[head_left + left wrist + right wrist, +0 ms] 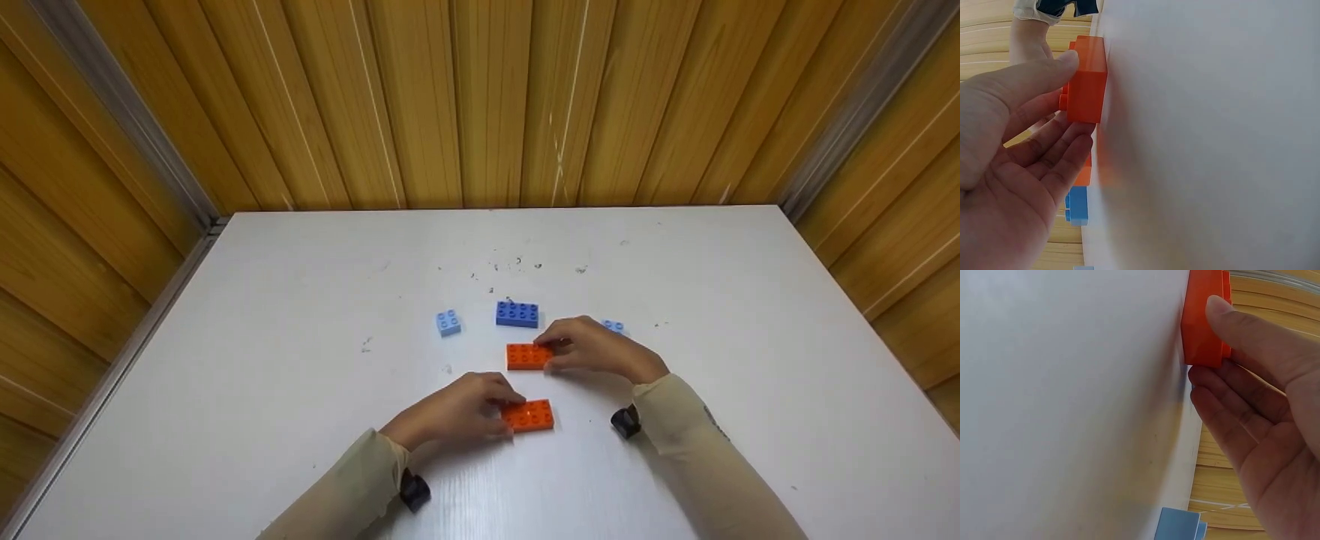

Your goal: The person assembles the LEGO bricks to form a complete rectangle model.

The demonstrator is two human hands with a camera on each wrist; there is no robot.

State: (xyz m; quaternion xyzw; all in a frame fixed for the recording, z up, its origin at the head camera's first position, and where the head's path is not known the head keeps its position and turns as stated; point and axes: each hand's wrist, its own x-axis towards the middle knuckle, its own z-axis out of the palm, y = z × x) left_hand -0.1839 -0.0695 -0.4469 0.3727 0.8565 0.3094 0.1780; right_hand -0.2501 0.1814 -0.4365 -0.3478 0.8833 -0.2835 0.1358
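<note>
In the head view, my left hand (469,406) grips the left end of the nearer orange toy brick (534,415). My right hand (596,346) pinches the right end of a second orange brick (523,357), which lies a little farther back. Thumb against the near side and fingers at the far side: so the left wrist view shows my left hand on its orange brick (1088,93). From the right wrist, my thumb is seen pressed on the side of the other orange brick (1202,332). Both bricks have their studs up.
A dark blue brick (517,314) lies just beyond the farther orange one. To its left is a small light blue brick (448,323); another light blue brick (613,326) is partly hidden behind my right hand. The white table (262,315) has wood-patterned walls (487,105) around it.
</note>
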